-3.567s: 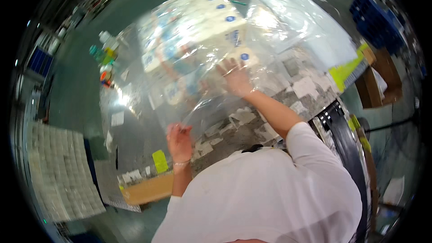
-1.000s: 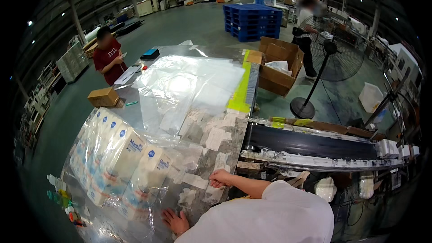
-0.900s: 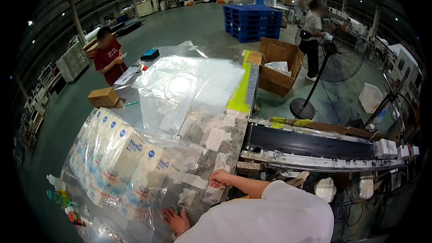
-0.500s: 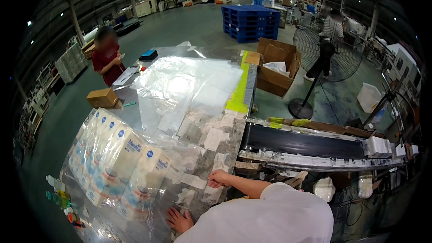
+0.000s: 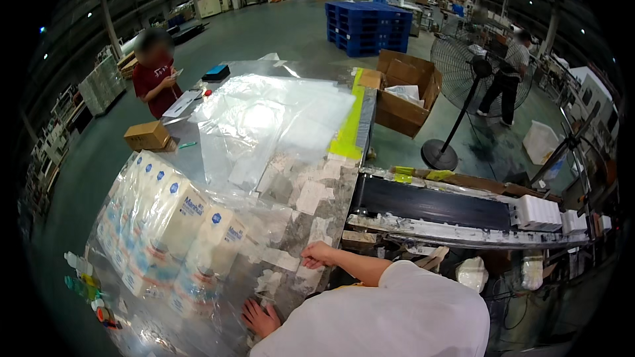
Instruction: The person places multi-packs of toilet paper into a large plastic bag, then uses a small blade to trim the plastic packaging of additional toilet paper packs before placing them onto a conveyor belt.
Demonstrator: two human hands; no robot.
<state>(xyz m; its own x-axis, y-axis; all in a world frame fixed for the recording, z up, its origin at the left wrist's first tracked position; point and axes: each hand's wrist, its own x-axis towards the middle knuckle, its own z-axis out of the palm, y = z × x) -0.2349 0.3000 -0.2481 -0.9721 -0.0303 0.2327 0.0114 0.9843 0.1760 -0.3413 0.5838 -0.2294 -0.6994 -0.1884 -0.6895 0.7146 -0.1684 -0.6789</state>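
Note:
My left hand [image 5: 260, 318] lies on the near part of the table with its fingers spread, beside a clear plastic bag. White tissue packs [image 5: 188, 211] with blue print stand in a slanting row inside that bag, left of my hands. Over the worn, tape-patched tabletop [image 5: 312, 197], close to its right edge, my right hand [image 5: 319, 255] has its fingers curled in. Whether anything is inside those fingers is hidden. A stack of clear plastic bags [image 5: 278, 112] is spread flat beyond the tissue packs.
A black conveyor belt [image 5: 430, 205] meets the table's right side, carrying white packs [image 5: 537, 213]. Beyond it stand an open cardboard box [image 5: 403, 116] and a large fan [image 5: 456, 119]. A small carton [image 5: 147, 136] sits at the left edge. One person [image 5: 157, 79] stands far left, another [image 5: 509, 76] behind the fan.
The white packs on the conveyor have come a little closer to the table. The person behind the fan has moved to the right. Both my hands have stayed nearly in place.

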